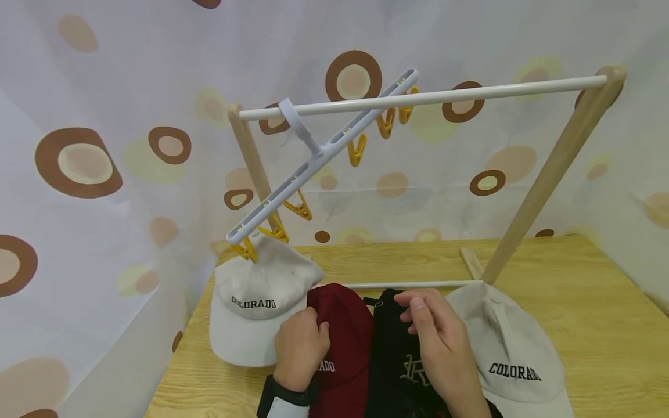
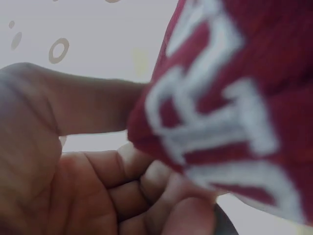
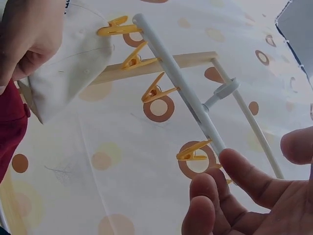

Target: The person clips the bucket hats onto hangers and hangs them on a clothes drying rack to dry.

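In the head view my left hand (image 1: 300, 348) pinches the edge of a maroon cap (image 1: 347, 337) between thumb and fingers. White embroidered letters on that cap (image 2: 215, 122) fill much of the left wrist view. My right hand (image 1: 444, 342) is loosely bent over a black cap (image 1: 389, 331) with an embroidered R, and nothing is between its fingers. A white hanger (image 1: 324, 154) with yellow clips hooks over a rail, tilted down to the left. From its lowest clip (image 1: 245, 249) hangs a white COLORADO cap (image 1: 263, 296).
The wooden rack (image 1: 554, 174) carries a white rail (image 1: 449, 96) across the top. Another pale COLORADO cap (image 1: 514, 348) lies right of the black one on the wooden table (image 1: 590, 290). Behind stands a dotted cloth backdrop (image 1: 397, 215).
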A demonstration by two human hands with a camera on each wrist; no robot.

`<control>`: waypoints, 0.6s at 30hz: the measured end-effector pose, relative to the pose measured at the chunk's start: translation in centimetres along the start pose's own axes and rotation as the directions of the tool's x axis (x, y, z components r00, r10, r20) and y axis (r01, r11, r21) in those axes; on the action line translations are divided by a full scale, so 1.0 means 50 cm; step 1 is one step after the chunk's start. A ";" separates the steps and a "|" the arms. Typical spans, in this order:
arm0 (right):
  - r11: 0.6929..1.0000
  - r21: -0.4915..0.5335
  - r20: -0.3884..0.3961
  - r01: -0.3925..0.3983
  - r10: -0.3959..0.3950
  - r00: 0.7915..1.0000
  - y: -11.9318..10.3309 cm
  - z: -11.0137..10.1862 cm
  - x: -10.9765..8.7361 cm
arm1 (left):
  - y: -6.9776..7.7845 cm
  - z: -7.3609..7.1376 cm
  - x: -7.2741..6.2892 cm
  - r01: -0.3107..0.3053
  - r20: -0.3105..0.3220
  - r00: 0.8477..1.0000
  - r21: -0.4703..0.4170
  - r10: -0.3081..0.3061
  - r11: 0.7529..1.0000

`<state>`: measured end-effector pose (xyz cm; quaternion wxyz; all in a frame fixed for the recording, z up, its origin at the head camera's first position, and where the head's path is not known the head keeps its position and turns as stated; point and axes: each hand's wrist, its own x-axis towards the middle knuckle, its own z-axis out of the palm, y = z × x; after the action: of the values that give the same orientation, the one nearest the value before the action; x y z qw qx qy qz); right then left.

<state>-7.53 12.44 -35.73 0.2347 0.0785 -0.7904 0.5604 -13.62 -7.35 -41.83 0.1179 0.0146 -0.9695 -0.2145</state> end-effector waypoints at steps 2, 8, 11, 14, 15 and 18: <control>1.000 -0.004 0.004 -0.006 0.006 1.000 -0.001 0.000 0.000 | -0.001 -0.004 -0.002 -0.011 -0.015 1.000 -0.001 0.011 1.000; 1.000 -0.012 0.007 -0.015 0.015 1.000 -0.002 0.001 0.001 | -0.003 -0.018 -0.002 -0.038 -0.029 0.999 -0.034 0.037 0.999; 1.000 -0.011 0.016 -0.025 0.025 1.000 -0.002 0.000 0.001 | -0.004 -0.024 -0.001 -0.048 -0.026 0.999 -0.077 0.046 0.996; 0.999 -0.011 0.024 -0.035 0.036 0.999 -0.004 0.000 0.001 | -0.004 -0.027 0.000 -0.059 -0.028 0.998 -0.122 0.056 0.991; 0.999 -0.012 0.026 -0.040 0.040 0.999 -0.004 0.000 0.001 | -0.003 -0.027 0.000 -0.061 -0.028 0.998 -0.134 0.058 0.989; 0.999 -0.015 0.026 -0.049 0.050 0.998 -0.006 -0.001 0.000 | -0.001 -0.030 0.002 -0.064 -0.036 0.998 -0.168 0.059 0.984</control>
<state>-7.43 12.36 -35.48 0.2108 0.0648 -0.7990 0.5594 -13.34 -8.02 -40.51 0.1401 -0.0222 -0.9458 -0.2920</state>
